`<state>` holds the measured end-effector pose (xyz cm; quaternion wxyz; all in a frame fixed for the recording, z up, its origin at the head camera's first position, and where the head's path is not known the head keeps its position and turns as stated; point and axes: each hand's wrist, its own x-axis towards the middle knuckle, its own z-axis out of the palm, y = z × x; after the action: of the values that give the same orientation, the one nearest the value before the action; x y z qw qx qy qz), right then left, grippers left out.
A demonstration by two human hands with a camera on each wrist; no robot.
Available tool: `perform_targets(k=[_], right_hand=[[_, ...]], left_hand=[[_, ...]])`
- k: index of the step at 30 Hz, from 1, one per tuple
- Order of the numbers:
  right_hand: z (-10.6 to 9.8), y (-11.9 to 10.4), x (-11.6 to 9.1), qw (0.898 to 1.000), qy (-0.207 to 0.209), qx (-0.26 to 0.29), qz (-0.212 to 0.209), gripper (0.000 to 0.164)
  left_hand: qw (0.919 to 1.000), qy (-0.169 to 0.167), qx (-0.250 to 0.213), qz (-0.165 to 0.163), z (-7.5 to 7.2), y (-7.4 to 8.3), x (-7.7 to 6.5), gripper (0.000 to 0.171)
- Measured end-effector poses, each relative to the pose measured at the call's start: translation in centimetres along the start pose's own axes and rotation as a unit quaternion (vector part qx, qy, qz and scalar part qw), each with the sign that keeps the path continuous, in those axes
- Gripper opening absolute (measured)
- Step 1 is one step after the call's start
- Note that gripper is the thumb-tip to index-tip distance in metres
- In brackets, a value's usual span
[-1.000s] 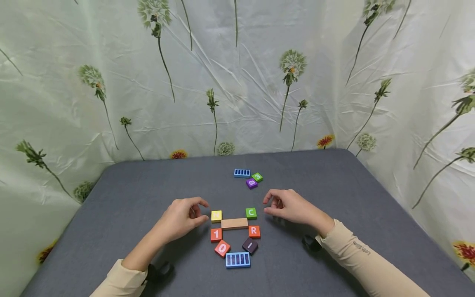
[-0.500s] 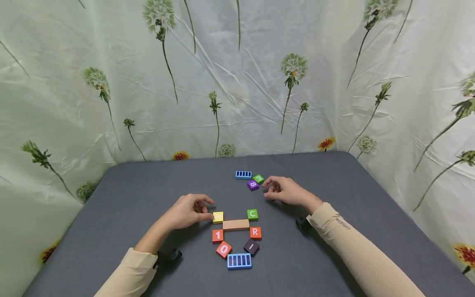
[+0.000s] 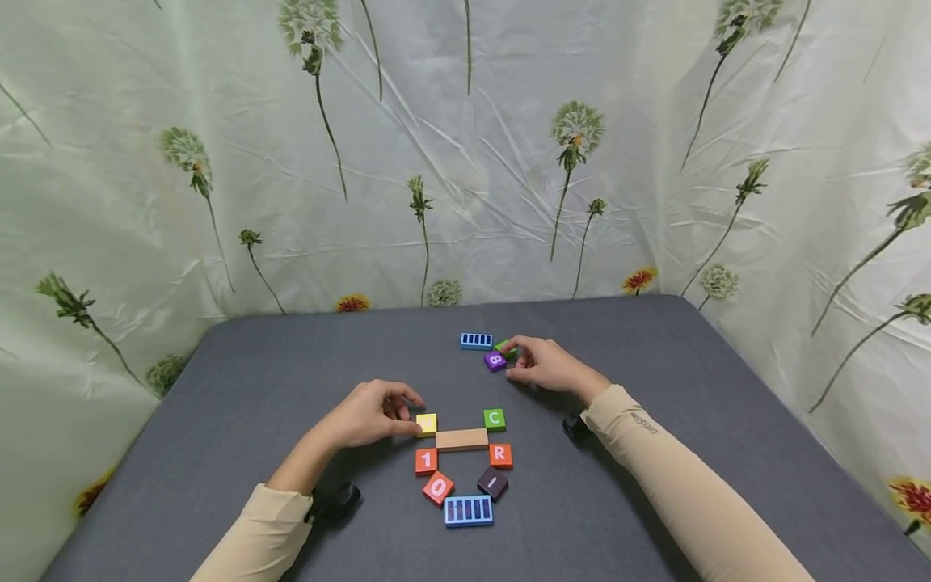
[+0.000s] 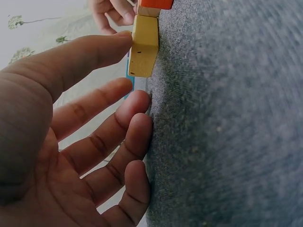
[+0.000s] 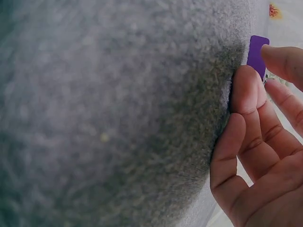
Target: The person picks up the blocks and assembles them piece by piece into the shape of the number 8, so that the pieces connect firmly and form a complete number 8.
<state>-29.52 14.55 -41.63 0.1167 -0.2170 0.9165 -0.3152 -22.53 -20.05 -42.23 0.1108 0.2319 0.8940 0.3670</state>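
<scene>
My left hand (image 3: 372, 415) rests beside the yellow block (image 3: 427, 424), its thumb tip on that block's edge and its other fingers loosely bent; in the left wrist view the yellow block (image 4: 144, 45) has only the thumb against it. Farther back, my right hand (image 3: 549, 365) is at a purple block marked 8 (image 3: 494, 361) and a green block (image 3: 503, 346). Its index finger reaches over the green block, partly hiding it. In the right wrist view the thumb (image 5: 284, 61) overlaps the edge of the purple block (image 5: 257, 54), fingers apart and not closed round it.
A wooden plank (image 3: 461, 440), a green C block (image 3: 494, 419), orange 1 (image 3: 426, 461), R (image 3: 500, 455) and 0 (image 3: 438, 488) blocks, a dark block (image 3: 493, 482) and a blue slotted block (image 3: 469, 511) form a ring. Another blue slotted block (image 3: 476, 341) lies at the back.
My right hand has moved forward and left from beside the C block to the purple and green blocks. My left hand has come in from the left until its thumb meets the yellow block.
</scene>
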Motion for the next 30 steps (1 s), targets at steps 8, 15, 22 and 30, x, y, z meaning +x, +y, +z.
perform_targets(k=[8, 15, 22, 30], right_hand=[[0.18, 0.19, 0.18, 1.0, 0.005, -0.009, -0.004, 0.039], [0.33, -0.05, 0.3, 1.0, 0.004, -0.012, -0.018, 0.037], [0.43, -0.42, 0.16, 1.0, -0.002, -0.016, -0.027, 0.034], [0.41, -0.62, 0.3, 0.999, -0.012, -0.018, -0.025, 0.038]], left_hand=[[1.0, -0.006, 0.001, 0.003, 0.15, -0.04, 0.08, 0.029], [1.0, -0.004, -0.001, 0.0, 0.09, 0.14, -0.18, 0.025], [1.0, -0.005, -0.002, 0.005, 0.05, 0.15, -0.2, 0.021], [1.0, -0.004, 0.0, 0.003, 0.09, -0.01, -0.14, 0.021]])
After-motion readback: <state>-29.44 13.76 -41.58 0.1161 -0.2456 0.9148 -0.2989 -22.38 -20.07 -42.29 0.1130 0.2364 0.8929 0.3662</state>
